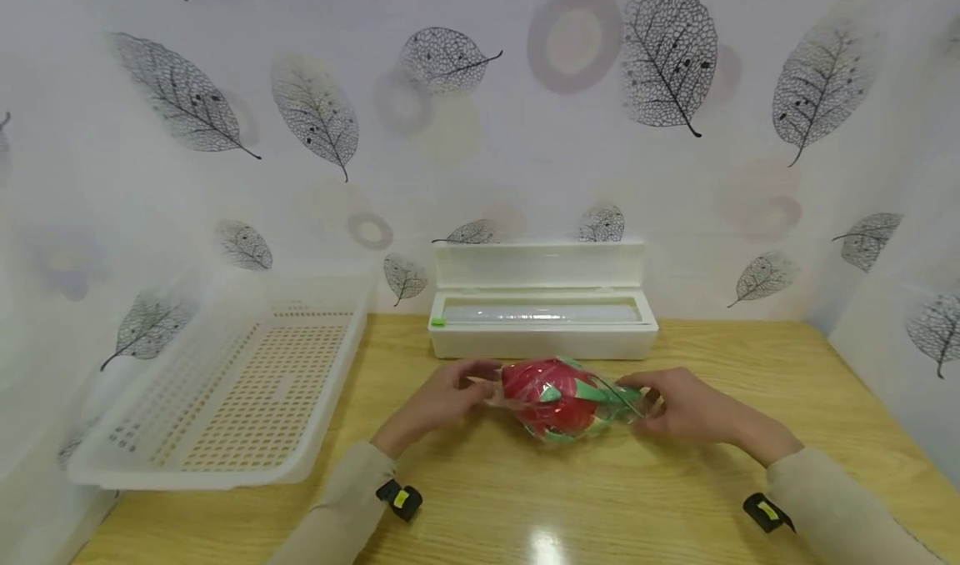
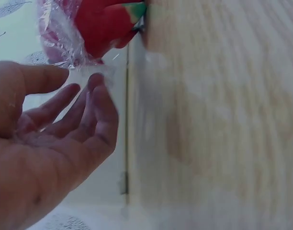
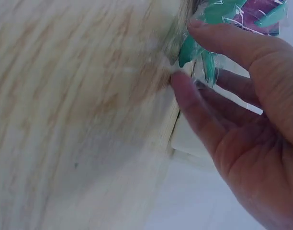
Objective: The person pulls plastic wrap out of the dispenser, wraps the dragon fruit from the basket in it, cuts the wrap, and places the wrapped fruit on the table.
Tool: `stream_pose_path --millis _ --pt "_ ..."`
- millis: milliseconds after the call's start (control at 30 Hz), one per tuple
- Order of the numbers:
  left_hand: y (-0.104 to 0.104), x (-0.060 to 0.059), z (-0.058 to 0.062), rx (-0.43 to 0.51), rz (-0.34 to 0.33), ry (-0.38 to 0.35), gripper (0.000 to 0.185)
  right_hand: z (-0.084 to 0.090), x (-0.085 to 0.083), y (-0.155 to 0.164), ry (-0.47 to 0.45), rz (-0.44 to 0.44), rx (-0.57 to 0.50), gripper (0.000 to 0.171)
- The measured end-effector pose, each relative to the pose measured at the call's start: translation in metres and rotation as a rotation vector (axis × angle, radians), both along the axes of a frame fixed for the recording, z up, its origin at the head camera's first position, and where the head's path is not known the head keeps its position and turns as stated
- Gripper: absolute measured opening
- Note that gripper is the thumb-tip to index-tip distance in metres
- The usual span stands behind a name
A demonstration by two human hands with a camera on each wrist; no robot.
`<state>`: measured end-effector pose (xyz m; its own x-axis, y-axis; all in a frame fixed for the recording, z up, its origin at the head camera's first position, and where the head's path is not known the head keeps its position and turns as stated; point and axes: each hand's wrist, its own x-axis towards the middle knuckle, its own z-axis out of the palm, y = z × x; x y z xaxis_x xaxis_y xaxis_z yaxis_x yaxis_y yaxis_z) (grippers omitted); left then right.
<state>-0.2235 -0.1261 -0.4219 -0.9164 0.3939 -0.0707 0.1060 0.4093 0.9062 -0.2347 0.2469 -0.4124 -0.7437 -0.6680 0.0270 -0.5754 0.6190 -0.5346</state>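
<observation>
A red dragon fruit with green scales lies on the wooden table, wrapped in clear cling film. My left hand is at its left end, thumb and fingertips pinching the loose edge of the film. At the opposite end, my right hand has thumb and forefinger around the film-covered green tips. In the left wrist view the red skin of the fruit shows just beyond the left fingertips. Other fingers of the right hand sit partly hidden behind the wrapped tips.
Behind the fruit stands a white cling film dispenser box, lid up, with a roll inside. A white plastic basket with a slotted bottom sits at the left. A leaf-patterned covering hangs behind the table.
</observation>
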Motion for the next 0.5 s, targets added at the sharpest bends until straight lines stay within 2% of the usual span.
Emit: stream_pose_path --millis 133,200,267,367,433,500 --pt "-0.005 0.003 0.007 -0.014 0.133 0.051 0.032 -0.002 0.002 -0.002 0.043 -0.023 0.016 0.064" --pt "-0.008 0.006 0.01 -0.039 0.185 0.046 0.031 -0.002 0.003 -0.004 0.065 -0.035 0.032 0.071" --pt "-0.011 0.01 0.013 -0.058 0.186 -0.028 0.036 0.0 0.006 -0.005 0.087 -0.053 0.049 0.077" --pt "-0.014 0.018 0.015 -0.031 0.1 -0.202 0.049 0.004 0.011 -0.006 0.124 -0.074 0.043 0.08" --pt "-0.014 0.024 0.015 0.033 0.052 -0.32 0.059 0.007 0.015 -0.009 0.174 -0.075 0.013 0.078" --pt "-0.011 0.029 0.015 0.124 0.051 -0.379 0.065 0.011 0.018 -0.016 0.231 -0.065 -0.042 0.074"
